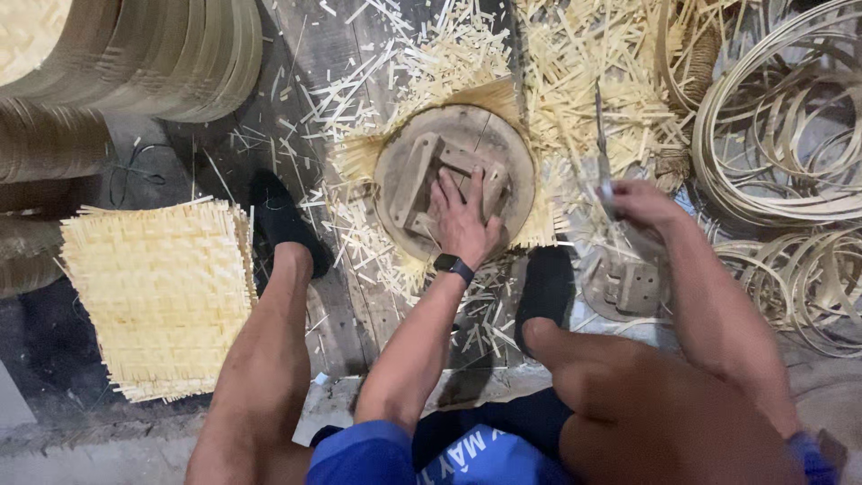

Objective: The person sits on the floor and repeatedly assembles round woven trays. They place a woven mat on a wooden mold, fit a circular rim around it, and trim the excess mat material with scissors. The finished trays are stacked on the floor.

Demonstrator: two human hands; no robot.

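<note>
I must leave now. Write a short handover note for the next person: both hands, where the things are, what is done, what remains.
Left hand: pressed flat on the round wooden form, which lies on a woven bamboo mat.
Right hand: grips a knife, blade pointing up, away from the form.
Done: mat edges look trimmed at the top and left; cut strips cover the floor.
Left: fringe still sticks out at the right and bottom left.
Stack of square mats lies left, hoops right.

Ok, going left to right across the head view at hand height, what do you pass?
Stack of woven bamboo mats → black shoe → left hand pressing the round wooden form → right hand gripping a blade → coiled bamboo hoops.
</note>
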